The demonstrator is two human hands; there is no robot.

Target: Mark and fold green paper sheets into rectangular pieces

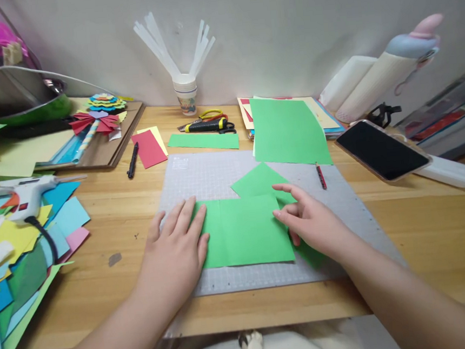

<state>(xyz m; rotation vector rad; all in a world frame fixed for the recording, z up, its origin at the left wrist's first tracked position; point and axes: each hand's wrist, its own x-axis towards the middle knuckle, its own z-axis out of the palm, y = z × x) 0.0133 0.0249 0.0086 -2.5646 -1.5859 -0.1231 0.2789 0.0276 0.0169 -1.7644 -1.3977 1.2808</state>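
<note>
- The wooden table (435, 254) carries everything.
- The grey cutting mat (192, 178) lies on it, in front of the person.
- A heap of coloured paper scraps (72, 214) spreads at the far left.
- A large green sheet (287, 129) lies atop a paper stack at the back, its near edge over the mat.
- The creased green sheet (249, 230) lies flat on the mat between the hands, overlapping another green piece (259, 178).
- The left hand (173, 245) rests palm down across the creased sheet's left end, fingers slightly apart, clasping nothing.
- The right hand (312, 219) is at its right edge, index finger and thumb apart; whether its curled fingers pinch paper, I cannot tell.
- The phone (383, 150) leans, tilted, to the right of the mat.
- A green strip (203, 140) lies just behind the mat.
- The pencil (321, 176) lies on the mat, near the large sheet.
</note>
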